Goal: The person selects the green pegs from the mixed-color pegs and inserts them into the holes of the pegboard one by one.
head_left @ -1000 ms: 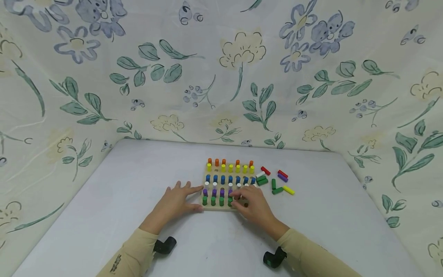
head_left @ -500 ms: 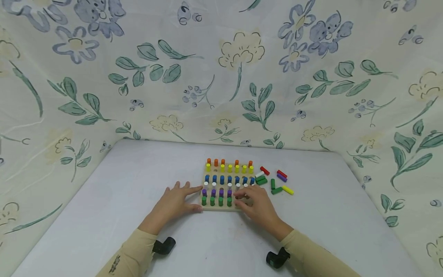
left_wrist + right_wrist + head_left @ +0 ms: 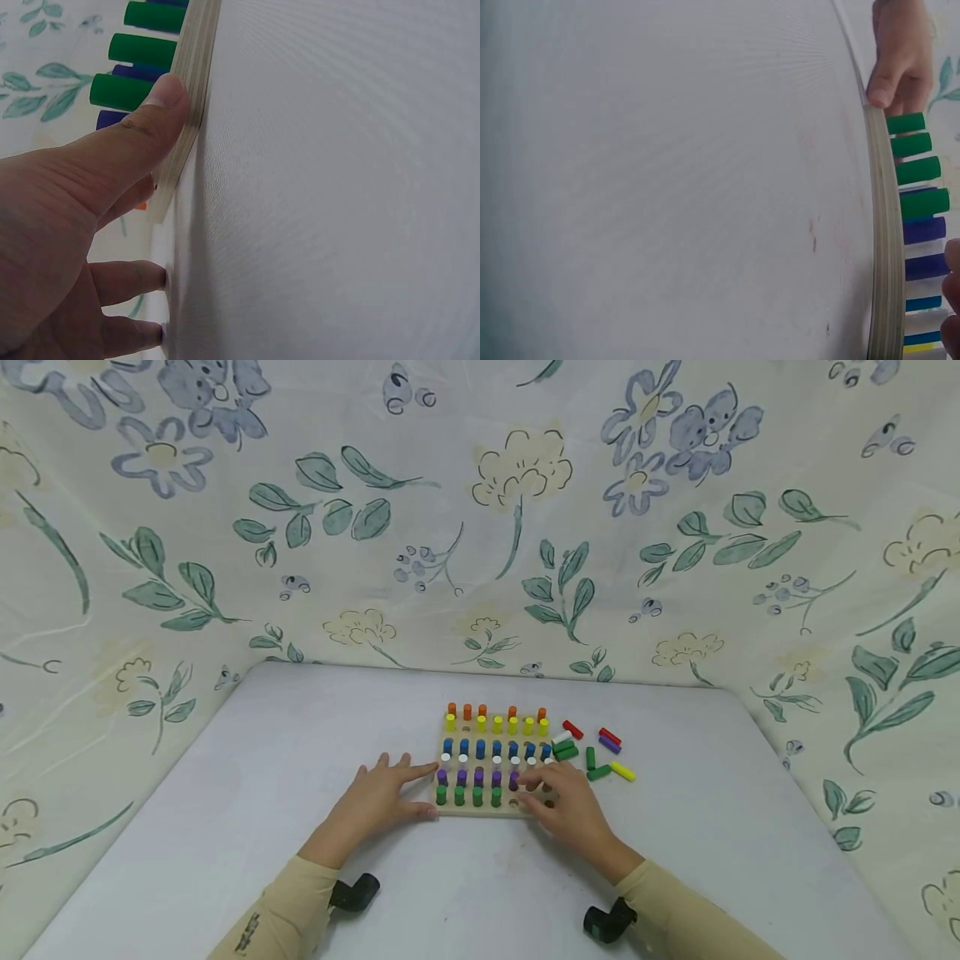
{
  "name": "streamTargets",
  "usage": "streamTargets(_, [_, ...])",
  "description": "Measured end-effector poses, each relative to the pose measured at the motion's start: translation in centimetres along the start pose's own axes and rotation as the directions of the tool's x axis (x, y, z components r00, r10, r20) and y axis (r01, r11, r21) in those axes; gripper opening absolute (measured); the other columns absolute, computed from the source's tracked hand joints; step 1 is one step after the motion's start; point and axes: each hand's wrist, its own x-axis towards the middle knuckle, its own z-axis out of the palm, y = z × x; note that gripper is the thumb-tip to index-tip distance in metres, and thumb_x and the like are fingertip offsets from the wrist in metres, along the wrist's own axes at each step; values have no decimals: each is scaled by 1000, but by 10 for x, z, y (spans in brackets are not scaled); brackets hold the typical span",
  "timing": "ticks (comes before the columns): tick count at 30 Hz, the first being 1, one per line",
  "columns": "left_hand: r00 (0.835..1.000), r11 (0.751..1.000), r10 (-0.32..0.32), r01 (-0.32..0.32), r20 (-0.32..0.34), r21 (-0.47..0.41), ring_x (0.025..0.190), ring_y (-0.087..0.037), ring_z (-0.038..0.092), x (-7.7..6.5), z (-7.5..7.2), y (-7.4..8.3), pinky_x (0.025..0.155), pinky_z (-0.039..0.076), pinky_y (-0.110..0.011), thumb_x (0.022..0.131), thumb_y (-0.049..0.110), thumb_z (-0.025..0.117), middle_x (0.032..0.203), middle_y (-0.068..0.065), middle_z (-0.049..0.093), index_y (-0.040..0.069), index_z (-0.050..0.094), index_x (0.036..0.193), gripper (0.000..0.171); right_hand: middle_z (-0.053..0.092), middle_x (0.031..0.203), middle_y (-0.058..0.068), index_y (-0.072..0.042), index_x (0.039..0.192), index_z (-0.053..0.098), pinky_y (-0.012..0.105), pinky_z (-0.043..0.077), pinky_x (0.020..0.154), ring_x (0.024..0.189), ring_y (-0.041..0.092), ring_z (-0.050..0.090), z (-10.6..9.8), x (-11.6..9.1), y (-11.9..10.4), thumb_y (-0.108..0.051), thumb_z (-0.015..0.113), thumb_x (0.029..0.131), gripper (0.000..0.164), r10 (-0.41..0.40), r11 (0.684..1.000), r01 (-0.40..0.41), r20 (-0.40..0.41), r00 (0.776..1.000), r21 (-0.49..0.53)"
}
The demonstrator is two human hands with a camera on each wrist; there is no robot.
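Note:
A wooden pegboard [image 3: 480, 812] stands before me with rows of orange, yellow, blue, white, purple and green pegs. My left hand [image 3: 381, 797] touches its near left corner, the thumb on the front edge [image 3: 191, 90] and the straight index finger at the left side. My right hand [image 3: 566, 797] hovers over the board's near right part, fingers loosely bent, no peg visible between them. Its fingertips [image 3: 951, 259] are close to the end of a purple peg [image 3: 926, 267]. Left of that hand is the last green peg [image 3: 496, 797]; to its right a bare hole [image 3: 513, 802] shows.
Right of the board lie loose pegs: red [image 3: 573, 729], white [image 3: 562, 737], purple [image 3: 610, 745], yellow [image 3: 622, 771] and several green [image 3: 591, 757]. A white tabletop [image 3: 315, 718] spreads around, with a flowered cloth [image 3: 420, 543] behind it.
My right hand has let go of the last green peg in the front row and shifted right, uncovering a purple peg and a hole. My left hand stays at the board's corner.

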Motion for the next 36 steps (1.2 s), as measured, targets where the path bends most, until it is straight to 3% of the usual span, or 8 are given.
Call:
streamTargets(16, [1000,1000,-3,3,-3,2,134,-50,19,2,0,0,104,12,-67,70,59,69,143,-21,37,30,48,136,76,56,79,-23,-28,102,68,24,40,64,78,11,49,-7,-4,10,-28,69,84,18,19,1000,-19,-59,998,2])
streamTargets(25, [1000,1000,-5,5,-4,5,133,-50,20,2,0,-1,104,12,-67,69,60,70,143,-21,38,30,49,136,76,57,83,-20,-26,102,68,26,48,71,84,9,52,-13,-6,18,-27,70,83,19,86,996,-86,-48,995,2])
streamTargets(36, [1000,1000,-4,5,-10,7,134,-50,19,3,2,-2,104,12,-67,68,60,70,143,-21,38,31,49,135,76,56,80,-19,-25,100,68,26,46,68,80,7,51,-16,-10,24,-23,72,82,19,61,998,-64,-93,994,-23])
